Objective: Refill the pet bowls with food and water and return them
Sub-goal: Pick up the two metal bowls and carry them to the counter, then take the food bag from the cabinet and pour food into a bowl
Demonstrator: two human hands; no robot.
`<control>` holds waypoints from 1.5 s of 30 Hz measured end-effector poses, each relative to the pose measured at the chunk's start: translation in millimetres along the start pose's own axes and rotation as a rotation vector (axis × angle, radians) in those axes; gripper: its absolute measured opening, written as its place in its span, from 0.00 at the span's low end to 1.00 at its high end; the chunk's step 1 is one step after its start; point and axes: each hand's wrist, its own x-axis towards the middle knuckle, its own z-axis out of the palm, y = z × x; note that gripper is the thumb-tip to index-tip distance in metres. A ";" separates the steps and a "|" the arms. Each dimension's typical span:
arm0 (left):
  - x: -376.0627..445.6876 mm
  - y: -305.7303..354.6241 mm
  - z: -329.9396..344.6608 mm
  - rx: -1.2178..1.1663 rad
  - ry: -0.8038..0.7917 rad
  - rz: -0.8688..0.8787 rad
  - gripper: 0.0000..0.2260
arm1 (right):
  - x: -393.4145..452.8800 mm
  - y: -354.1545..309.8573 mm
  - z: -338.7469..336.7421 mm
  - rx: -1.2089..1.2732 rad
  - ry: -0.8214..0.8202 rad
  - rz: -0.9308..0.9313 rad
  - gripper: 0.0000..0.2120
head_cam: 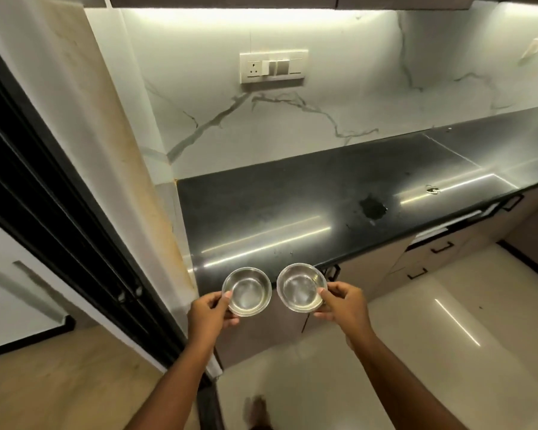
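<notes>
I hold two small round steel bowls side by side in the air, just in front of the near edge of the black countertop (292, 197). My left hand (210, 311) grips the left bowl (247, 291) by its left rim, thumb on top. My right hand (343, 301) grips the right bowl (301, 288) by its right rim. Both bowls look empty and shiny inside. The two bowls are almost touching each other.
A wet dark patch (372, 207) and a small object (432, 189) lie on the countertop; a steel sink area (510, 150) is far right. A socket panel (273, 67) sits on the marble wall. Drawers (441, 248) lie below the counter, a dark door frame (59, 212) to the left.
</notes>
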 end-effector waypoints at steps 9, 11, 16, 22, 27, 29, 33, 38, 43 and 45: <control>122.6 -2.9 46.2 -0.030 0.104 -0.149 0.08 | 151.1 -14.9 54.9 -0.257 -0.049 0.074 0.06; 140.4 -3.9 48.6 0.004 0.138 -0.159 0.09 | 175.8 -15.3 62.9 -0.303 -0.058 0.114 0.05; 175.1 -17.8 47.5 0.035 0.187 -0.225 0.12 | 221.5 -6.6 77.2 -0.329 -0.094 0.174 0.05; 186.2 -11.6 52.5 0.111 0.195 -0.258 0.14 | 253.2 -0.3 76.1 -0.370 -0.192 0.173 0.08; 168.1 7.1 76.1 0.816 0.431 -0.004 0.27 | 278.1 -19.0 49.2 -0.781 -0.231 -0.170 0.26; 165.4 34.5 115.3 0.868 0.455 0.166 0.27 | 299.3 -39.7 34.4 -0.785 -0.235 -0.300 0.26; 186.4 118.6 237.5 0.567 0.283 0.377 0.24 | 355.8 -114.7 1.3 -0.681 -0.217 -0.604 0.22; 209.4 270.8 354.9 0.200 0.150 0.571 0.24 | 409.6 -257.3 -38.2 -0.444 -0.103 -1.047 0.21; 212.4 404.2 407.1 -0.286 0.036 0.588 0.30 | 431.8 -376.0 -58.8 -0.058 -0.182 -1.067 0.21; 213.9 445.1 418.0 -0.440 -0.034 0.548 0.32 | 433.7 -414.5 -63.9 0.181 -0.386 -0.816 0.23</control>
